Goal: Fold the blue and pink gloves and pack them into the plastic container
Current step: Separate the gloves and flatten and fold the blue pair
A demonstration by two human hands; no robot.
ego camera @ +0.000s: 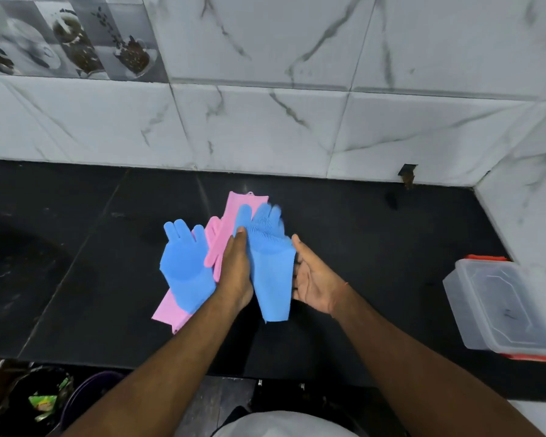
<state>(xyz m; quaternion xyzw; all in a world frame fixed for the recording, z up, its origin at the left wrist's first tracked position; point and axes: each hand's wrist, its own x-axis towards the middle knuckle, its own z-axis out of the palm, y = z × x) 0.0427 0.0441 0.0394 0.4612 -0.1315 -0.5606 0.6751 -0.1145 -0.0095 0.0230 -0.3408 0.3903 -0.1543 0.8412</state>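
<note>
My left grip (235, 269) pinches a blue glove (270, 266) above the black desk (375, 247); my right grip (316, 279) is released, palm beside it. The second blue glove (185, 266) lies on pink gloves (230, 222). The plastic container (501, 307) sits well right.

Black countertop (360, 222); marble wall tiles (265, 121); bins (41, 402) below
</note>
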